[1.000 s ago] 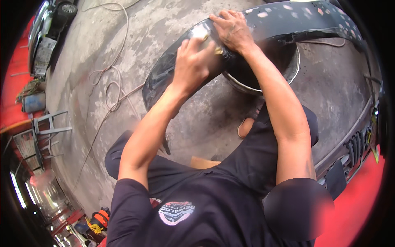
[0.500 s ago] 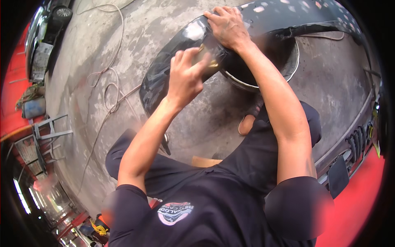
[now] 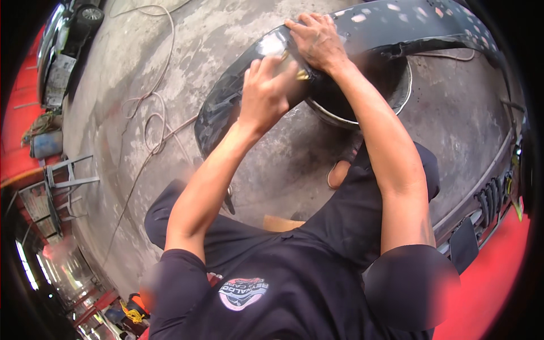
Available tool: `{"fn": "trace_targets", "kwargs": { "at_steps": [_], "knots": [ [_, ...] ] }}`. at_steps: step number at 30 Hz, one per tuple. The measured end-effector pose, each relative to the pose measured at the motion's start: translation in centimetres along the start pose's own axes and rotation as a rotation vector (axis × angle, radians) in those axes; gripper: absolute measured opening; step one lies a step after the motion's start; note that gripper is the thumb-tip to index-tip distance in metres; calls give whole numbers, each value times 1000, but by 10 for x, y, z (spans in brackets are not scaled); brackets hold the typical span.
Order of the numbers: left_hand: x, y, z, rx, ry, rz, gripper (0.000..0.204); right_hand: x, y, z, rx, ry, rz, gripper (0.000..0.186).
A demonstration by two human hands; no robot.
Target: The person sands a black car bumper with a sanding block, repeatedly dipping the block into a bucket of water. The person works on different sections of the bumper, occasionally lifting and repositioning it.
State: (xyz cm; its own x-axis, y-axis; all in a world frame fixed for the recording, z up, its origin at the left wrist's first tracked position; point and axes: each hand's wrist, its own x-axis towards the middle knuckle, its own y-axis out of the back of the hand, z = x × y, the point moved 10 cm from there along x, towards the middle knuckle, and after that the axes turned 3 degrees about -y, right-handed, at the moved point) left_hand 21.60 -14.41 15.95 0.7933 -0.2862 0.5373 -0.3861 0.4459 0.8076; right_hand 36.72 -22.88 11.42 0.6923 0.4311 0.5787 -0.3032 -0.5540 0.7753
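Observation:
A long, curved dark car bumper [image 3: 391,25] arches across the far side, dotted with pale patches and shiny near its left bend. My left hand [image 3: 266,90] is closed around a small yellowish sanding pad [image 3: 302,74], mostly hidden by the fingers and smeared by motion, held against the bumper's left part. Just right of it, my right hand [image 3: 318,44] lies on the bumper's upper edge, fingers stretched out over the surface, with nothing in it. Beneath the bumper stands a round, dark container with a pale rim [image 3: 406,93].
A thin hose [image 3: 153,124] loops over the stained concrete floor [image 3: 130,187] at left. A grey metal stand [image 3: 71,182] and a blue container [image 3: 46,145] are at the left edge, near a parked car [image 3: 71,34]. Another car part [image 3: 453,224] lies at right.
My left hand has slid a little up and to the right along the bumper with the pad. My right hand stays in nearly the same place on the bumper.

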Motion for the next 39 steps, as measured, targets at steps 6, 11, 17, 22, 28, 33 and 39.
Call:
{"fn": "trace_targets", "kwargs": {
  "at_steps": [6, 11, 17, 22, 28, 33, 39],
  "knots": [
    [-6, 6, 0, 46, 2, -26, 45, 2, -2, -6, 51, 7, -5, 33],
    [-12, 9, 0, 34, 24, -65, 41, 2, 2, -1, 40, -14, -13, 33],
    [-1, 2, 6, 55, -3, -32, 43, 1, 5, -9, 34, 23, 13, 34],
    [-20, 11, 3, -17, -36, -79, 45, 1, -1, -8, 40, -18, -43, 34],
    [9, -5, 13, -64, -98, -37, 47, 0, 6, -6, 20, 32, 16, 33],
    [-31, 16, 11, -29, -71, -101, 46, -2, 6, -12, 44, 6, 32, 33],
    [3, 1, 7, -79, -64, -73, 52, 1, 6, -7, 47, 16, 11, 31]
  ]
}}
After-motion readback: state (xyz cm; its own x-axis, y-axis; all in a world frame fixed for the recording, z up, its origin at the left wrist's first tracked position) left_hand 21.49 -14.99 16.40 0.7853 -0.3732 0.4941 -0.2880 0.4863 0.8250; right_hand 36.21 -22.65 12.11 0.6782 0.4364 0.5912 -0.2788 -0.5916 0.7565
